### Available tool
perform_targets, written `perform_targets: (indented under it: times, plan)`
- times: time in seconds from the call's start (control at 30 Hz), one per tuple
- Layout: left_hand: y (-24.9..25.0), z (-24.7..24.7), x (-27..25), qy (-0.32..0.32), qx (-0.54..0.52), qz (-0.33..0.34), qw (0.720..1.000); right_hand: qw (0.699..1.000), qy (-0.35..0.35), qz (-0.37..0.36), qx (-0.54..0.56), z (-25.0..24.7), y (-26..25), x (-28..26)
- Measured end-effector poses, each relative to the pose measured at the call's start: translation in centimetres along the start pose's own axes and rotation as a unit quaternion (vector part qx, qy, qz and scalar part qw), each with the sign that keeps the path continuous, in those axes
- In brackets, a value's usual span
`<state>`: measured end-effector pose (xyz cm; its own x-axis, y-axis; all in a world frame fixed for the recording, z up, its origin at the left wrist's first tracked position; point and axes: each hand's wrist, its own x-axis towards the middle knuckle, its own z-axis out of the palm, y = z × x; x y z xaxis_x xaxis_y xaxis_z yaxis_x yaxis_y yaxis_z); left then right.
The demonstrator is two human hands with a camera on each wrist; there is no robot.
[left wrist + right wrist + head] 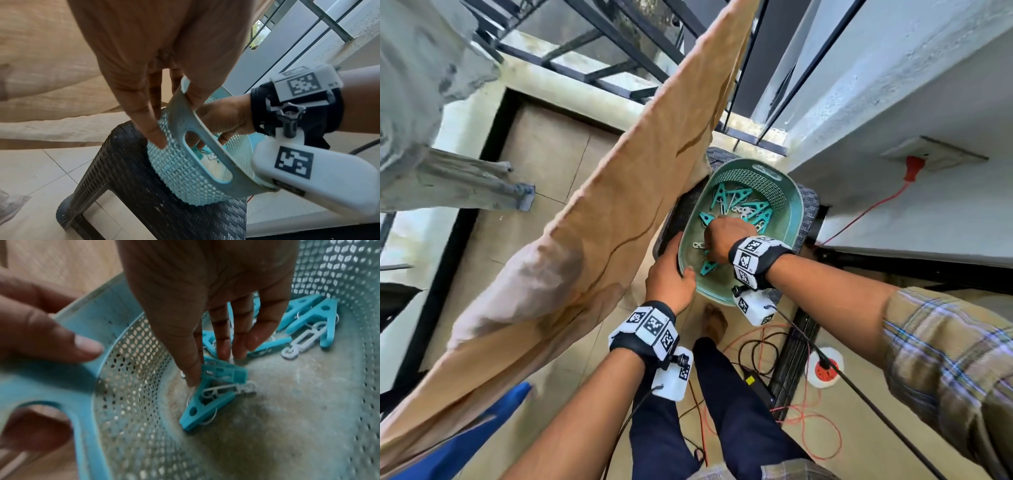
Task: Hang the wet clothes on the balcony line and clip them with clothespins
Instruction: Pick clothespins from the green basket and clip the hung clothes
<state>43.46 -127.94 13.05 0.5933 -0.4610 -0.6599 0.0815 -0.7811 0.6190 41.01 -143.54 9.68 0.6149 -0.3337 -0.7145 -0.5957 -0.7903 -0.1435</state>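
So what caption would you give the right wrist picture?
Right hand reaches into the teal basket for a clothespin while the left hand grips its rim.

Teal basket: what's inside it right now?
Teal basket holds several teal clothespins with white hooks, plus the right hand reaching in. Anything beneath that hand is hidden. No clothes visible inside.

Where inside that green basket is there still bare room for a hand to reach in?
The basket floor is bare on the near side, between the perforated wall and the lone clothespin the right hand touches. The far end is crowded: clothespins pile there. The left hand grips the rim beside the handle slot, blocking that edge.
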Motion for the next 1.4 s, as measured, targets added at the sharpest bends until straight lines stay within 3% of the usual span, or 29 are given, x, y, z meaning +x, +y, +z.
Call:
perform_targets:
  times: [0.17,0.37,0.6,0.77,0.9,1.07,1.23,1.4]
  plan:
    - [0.3,-0.4,-0.1,0.01,-0.009,-0.022,1.0,0.99,-0.021,-0.035,0.133,-2.4,1.9,-2.2]
    - [1.4,-1.8,-1.8,0.005,0.018,0.009,1.0,0.96,0.039,-0.076,0.268,-4.6,5.1,-7.5]
    - [3.9,-5.3,-9.1,0.028,0.052,0.044,0.997,0.909,0.056,-0.09,0.402,-7.1,6.7,-15.4]
    - [3.6,-9.1,-14.5,0.048,0.081,0.051,0.994,0.876,0.099,-0.128,0.455,-9.2,4.5,-20.5]
    - [3.5,-12.8,-18.2,0.056,0.093,0.056,0.992,0.868,0.137,-0.202,0.433,-11.7,1.0,-22.8]
    - [0.9,-17.5,-22.2,0.082,0.115,0.052,0.989,0.834,0.188,-0.335,0.395,-16.9,-4.6,-23.6]
    - [-2.2,-20.2,-25.3,0.1,0.113,0.053,0.987,0.85,0.221,-0.397,0.268,-21.0,-10.3,-21.1]
    - [-5.1,-21.3,-28.3,0.126,0.086,0.02,0.988,0.887,0.209,-0.384,0.149,-21.5,-13.5,-17.8]
